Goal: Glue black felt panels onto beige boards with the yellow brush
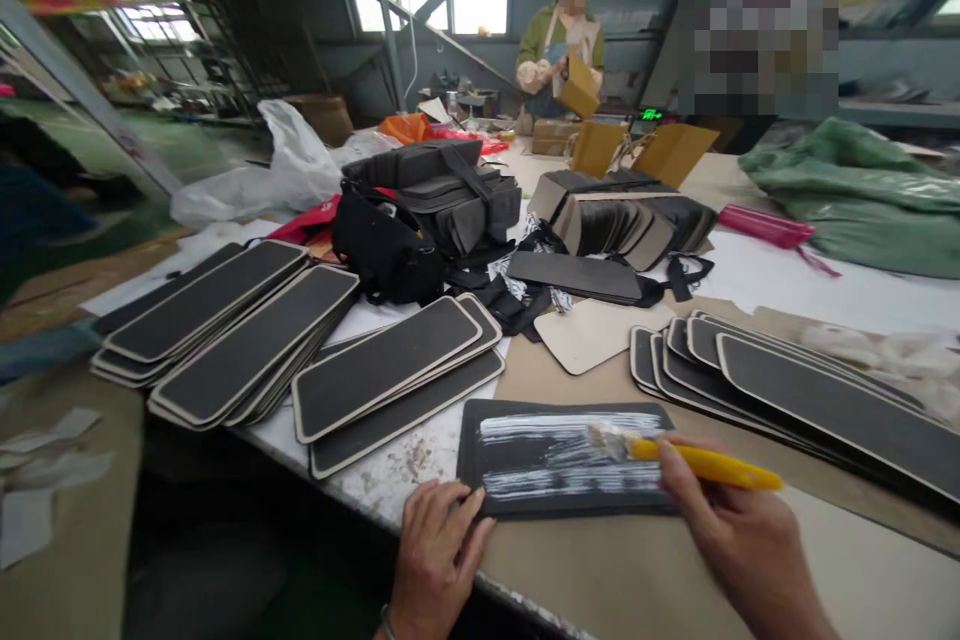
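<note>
A black rectangular panel [473, 445] lies flat on the table in front of me, streaked lengthwise with white wet-looking strokes. My right hand [739, 535] is closed around a paintbrush with a yellow handle [724, 467]. Its white-coated bristles [607, 440] touch the panel's surface right of the middle. At the panel's near left corner rests my left hand [441, 550], fingers stretched out and holding nothing, with fingertips on the edge. Stacks of dark panels with pale borders lie at the left [259, 340], beside the panel [390, 365] and at the right [832, 400].
Beyond the panel are a black bag [386, 245], a bundle of dark padded pieces [630, 220] and a loose beige board [592, 332]. Green plastic sheeting [862, 195] lies at the right. Across the table, a person [562, 50] holds a brown carton.
</note>
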Demonstrator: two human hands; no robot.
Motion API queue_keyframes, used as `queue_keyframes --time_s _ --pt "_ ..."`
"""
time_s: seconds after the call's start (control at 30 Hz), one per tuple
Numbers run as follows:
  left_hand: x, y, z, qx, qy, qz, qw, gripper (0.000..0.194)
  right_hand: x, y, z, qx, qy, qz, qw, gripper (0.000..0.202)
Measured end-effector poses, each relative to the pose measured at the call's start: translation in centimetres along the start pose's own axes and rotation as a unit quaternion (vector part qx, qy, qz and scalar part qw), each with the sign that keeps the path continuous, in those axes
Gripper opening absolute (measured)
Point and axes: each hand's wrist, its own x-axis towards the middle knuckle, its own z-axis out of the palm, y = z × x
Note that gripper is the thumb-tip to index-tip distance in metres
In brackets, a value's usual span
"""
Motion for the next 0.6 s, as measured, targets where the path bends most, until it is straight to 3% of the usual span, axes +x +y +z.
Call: queue_keyframes --time_s 0.13,0.23,0.43,0.5,0.6 --pt "-0.1 0.0 0.0 0.001 -0.004 -0.012 1.000 0.018 -1.3 -4.7 5.3 0.164 -0.090 -0.015 0.982 0.029" --pt "-0.1 0.0 0.0 -0.002 -0.008 -0.013 1.000 0.018 -1.9 -5.0 7.5 0.185 -0.108 -0.006 0.977 0.031" --pt "-0.2 0.0 0.1 0.008 0.002 -0.008 1.000 0.018 -0.8 -3.3 5.7 0.123 -0.021 -0.010 0.992 0.024" --pt "-0.4 -0.4 0.2 0.019 -0.002 0.012 1.000 0.020 -0.9 -4.4 5.6 0.146 -0.029 -0.008 0.989 0.021" --pt "-1.0 -1.6 0.6 0.048 -0.009 0.069 0.996 0.022 -1.4 -5.9 7.4 0.201 -0.075 0.008 0.977 0.022"
